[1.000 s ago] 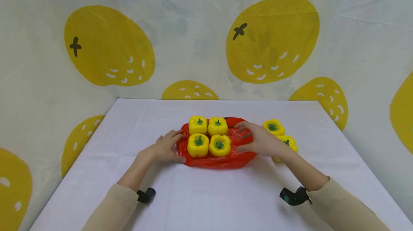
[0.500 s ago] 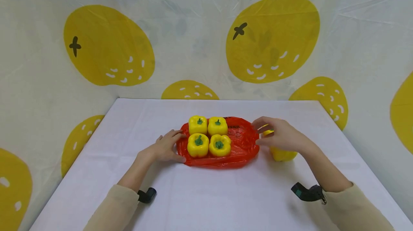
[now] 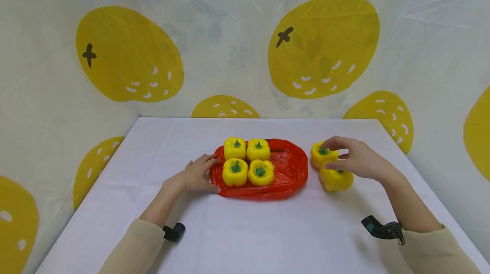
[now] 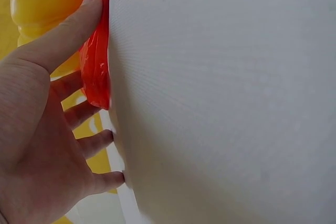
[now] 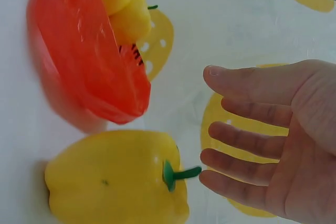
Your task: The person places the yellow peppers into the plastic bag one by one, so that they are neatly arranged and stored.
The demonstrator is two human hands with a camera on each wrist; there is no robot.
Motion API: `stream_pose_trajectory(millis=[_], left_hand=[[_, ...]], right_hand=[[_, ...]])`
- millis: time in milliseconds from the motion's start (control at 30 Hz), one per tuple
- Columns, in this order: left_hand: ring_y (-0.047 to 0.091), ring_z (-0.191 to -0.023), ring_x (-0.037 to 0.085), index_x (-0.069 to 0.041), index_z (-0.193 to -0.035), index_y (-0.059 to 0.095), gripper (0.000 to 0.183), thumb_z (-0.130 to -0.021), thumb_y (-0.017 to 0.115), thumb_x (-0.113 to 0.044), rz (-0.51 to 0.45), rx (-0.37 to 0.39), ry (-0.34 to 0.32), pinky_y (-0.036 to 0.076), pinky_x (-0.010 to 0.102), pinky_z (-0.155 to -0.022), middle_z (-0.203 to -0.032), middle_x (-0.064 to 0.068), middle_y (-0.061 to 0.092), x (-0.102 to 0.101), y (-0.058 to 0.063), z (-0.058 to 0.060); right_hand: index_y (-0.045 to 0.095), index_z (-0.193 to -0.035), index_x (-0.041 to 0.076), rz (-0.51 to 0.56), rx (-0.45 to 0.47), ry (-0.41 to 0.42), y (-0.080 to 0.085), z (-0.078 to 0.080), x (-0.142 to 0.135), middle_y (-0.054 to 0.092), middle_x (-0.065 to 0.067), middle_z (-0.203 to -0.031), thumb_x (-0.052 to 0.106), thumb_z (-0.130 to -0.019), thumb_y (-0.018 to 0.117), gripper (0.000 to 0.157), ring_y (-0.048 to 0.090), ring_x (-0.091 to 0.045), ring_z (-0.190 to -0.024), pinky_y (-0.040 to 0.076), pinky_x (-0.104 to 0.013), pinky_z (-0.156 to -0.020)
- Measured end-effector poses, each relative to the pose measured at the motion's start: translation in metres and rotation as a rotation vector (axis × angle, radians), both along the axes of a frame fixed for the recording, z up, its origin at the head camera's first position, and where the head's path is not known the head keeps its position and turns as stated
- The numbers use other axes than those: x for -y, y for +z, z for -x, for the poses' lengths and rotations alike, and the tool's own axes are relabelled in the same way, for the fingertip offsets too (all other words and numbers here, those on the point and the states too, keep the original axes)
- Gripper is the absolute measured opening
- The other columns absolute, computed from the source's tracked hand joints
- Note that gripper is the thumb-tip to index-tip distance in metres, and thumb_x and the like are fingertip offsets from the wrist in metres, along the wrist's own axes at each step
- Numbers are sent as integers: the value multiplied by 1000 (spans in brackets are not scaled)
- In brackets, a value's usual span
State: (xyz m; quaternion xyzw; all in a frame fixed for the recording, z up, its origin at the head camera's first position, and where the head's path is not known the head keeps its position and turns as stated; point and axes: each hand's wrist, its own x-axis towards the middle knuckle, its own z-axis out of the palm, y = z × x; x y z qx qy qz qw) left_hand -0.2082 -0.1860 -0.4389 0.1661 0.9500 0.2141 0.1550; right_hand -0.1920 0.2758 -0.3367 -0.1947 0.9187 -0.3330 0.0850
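A red plastic bag (image 3: 283, 180) lies spread on the table, with several yellow bell peppers (image 3: 235, 172) grouped at its left and middle. My left hand (image 3: 197, 174) rests at the bag's left end. In the left wrist view its thumb (image 4: 68, 35) lies against the red plastic and the other fingers spread out fairly straight. To the right of the bag sit two more bell peppers, a front one (image 3: 336, 179) and a rear one (image 3: 319, 160). My right hand (image 3: 356, 159) hovers over this pair, fingers apart and holding nothing; the right wrist view shows a green stem (image 5: 186, 173) near its fingertips.
The table (image 3: 245, 235) has a white cover. Behind and beside it hangs a pale cloth (image 3: 226, 44) printed with large yellow fruit. A black wrist camera (image 3: 383, 227) sits below each hand, at the cuff of a beige sleeve.
My right hand has moved right, off the bag's right side and over to the two bell peppers there. The left hand, the bag and the bell peppers on it stay put.
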Motion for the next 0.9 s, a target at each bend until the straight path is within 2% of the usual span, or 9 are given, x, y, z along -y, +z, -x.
stream_pose_trajectory(millis=[233, 467, 900], left_hand=[[16, -154, 39, -17, -153, 46, 89, -79, 86, -44, 14, 3, -1, 9, 71, -117, -164, 13, 31, 0, -1, 1], [16, -153, 40, -16, -153, 46, 88, -79, 86, -44, 9, 1, -2, 10, 72, -117, -163, 14, 31, 0, -1, 0], [17, -153, 40, -17, -153, 46, 89, -79, 86, -46, 13, -8, -4, 11, 72, -116, -163, 14, 32, 1, -2, 1]], right_hand=[[60, -133, -1, 1, 10, 15, -8, 2, -18, 59, -23, -134, 24, -89, 82, 56, 51, -43, -126, 50, -62, -98], [53, -138, 2, -8, 68, 0, -17, 1, -29, 46, -23, -145, 25, -86, 84, 64, 41, -47, -130, 49, -64, -98], [50, -140, 0, 24, 119, 55, -32, 0, -40, 49, -22, -141, 19, -82, 88, 72, 43, -45, -128, 54, -56, -96]])
